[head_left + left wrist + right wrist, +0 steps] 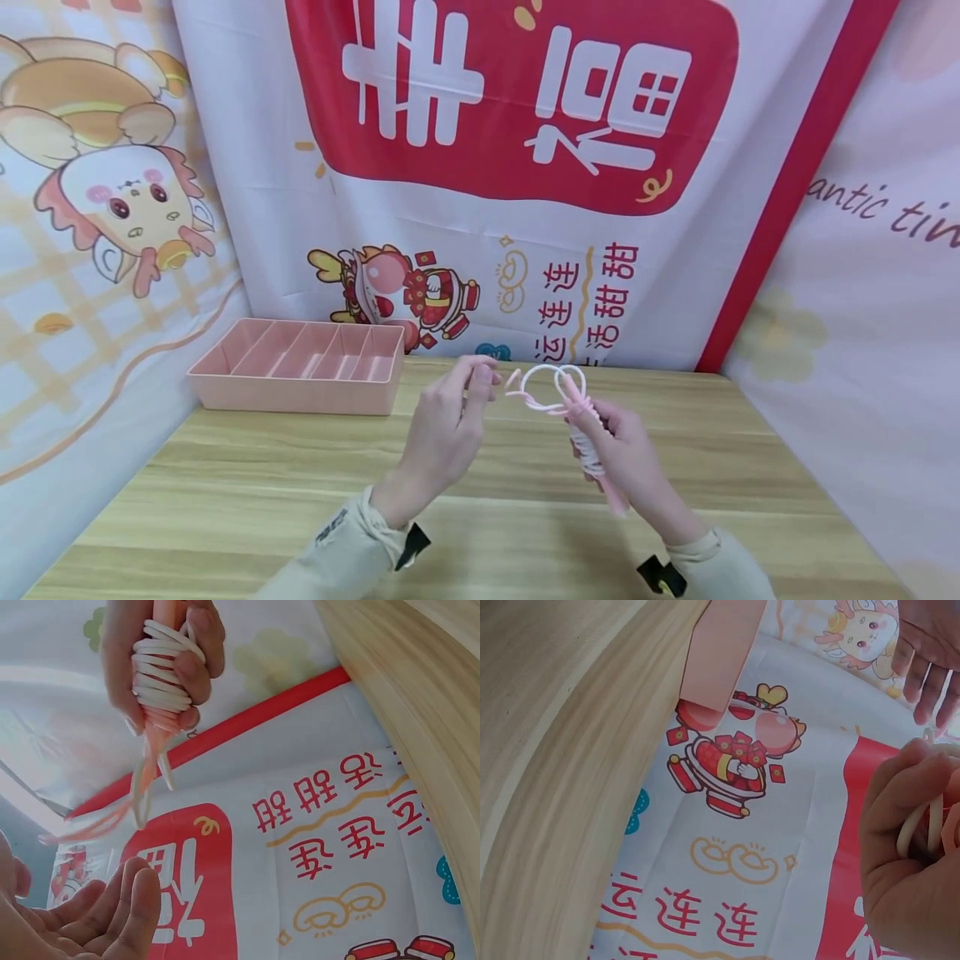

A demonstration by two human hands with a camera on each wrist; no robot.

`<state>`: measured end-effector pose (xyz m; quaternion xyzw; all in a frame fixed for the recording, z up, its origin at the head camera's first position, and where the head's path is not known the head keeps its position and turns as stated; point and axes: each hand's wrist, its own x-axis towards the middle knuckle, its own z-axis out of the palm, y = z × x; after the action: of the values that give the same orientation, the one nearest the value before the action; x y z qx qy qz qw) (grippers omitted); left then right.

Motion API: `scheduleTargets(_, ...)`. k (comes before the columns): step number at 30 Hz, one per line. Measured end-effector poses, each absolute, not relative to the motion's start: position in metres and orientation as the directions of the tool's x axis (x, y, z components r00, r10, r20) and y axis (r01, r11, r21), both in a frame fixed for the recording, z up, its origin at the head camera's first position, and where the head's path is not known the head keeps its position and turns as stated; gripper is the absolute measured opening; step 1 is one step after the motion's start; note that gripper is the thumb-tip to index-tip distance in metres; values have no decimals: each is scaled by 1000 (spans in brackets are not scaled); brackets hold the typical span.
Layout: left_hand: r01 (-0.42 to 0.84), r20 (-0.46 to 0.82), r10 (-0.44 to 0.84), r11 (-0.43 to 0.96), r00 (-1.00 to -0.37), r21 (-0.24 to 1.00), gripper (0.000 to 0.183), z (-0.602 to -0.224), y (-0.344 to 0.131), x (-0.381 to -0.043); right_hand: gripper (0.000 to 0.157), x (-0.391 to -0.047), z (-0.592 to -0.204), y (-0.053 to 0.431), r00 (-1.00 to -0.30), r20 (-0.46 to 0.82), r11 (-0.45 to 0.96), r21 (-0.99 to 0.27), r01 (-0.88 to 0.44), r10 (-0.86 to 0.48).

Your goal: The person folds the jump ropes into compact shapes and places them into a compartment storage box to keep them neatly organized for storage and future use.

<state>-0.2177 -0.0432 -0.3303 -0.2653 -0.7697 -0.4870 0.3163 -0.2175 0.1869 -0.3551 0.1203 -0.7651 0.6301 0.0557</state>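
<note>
My right hand (630, 454) grips a bundle of pink and white cord (587, 450). White turns of cord (161, 679) wrap tightly around the pink strands in the left wrist view. Above the fist, white loops (542, 367) stick out to the left, with a loose pink end beside them. My left hand (448, 425) is raised just left of that end, its fingers relaxed and holding nothing. Its spread fingers (124, 915) lie below the dangling strands in the left wrist view. The right wrist view shows my right hand (907, 825) curled around the cord, partly cut off by the frame edge.
A pink tray (292, 396) with several compartments stands at the back left of the wooden table (300, 475). Printed cloths hang close behind the table and along both sides, including a white one with a red panel (510, 158).
</note>
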Motion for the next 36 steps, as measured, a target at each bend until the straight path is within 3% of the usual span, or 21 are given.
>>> scheduleTargets(2, 714, 739, 107, 384, -665, 586, 33, -330, -43, -217, 35, -219, -357, 187, -971, 211, 136, -965, -225, -114)
scheduleTargets(5, 660, 663, 154, 401, -732, 635, 35, -333, -41, -215, 39, -222, -360, 188, -980, 169, 63, -982, -176, -105)
scheduleTargets(9, 525, 428, 306, 442, -850, 727, 37, -342, -32, -212, 43, -223, -363, 188, -986, 140, -18, -990, -139, -95)
scheduleTargets(14, 454, 240, 444, 476, -863, 753, 40, -354, -17, -207, 47, -225, -362, 189, -982, 148, -59, -988, -142, -114)
scheduleTargets(23, 436, 227, 489, 371, -842, 820, 32, -373, -4, -206, 44, -225, -365, 187, -967, 142, -167, -980, -108, -211)
scheduleTargets(31, 322, 181, 428, 283, -885, 904, 37, -378, -1, -209, 44, -225, -366, 185, -959, 146, -161, -981, -109, -244)
scheduleTargets(36, 337, 213, 386, 290, -897, 896, 39, -377, -2, -210, 47, -224, -366, 184, -956, 122, -161, -984, -81, -266)
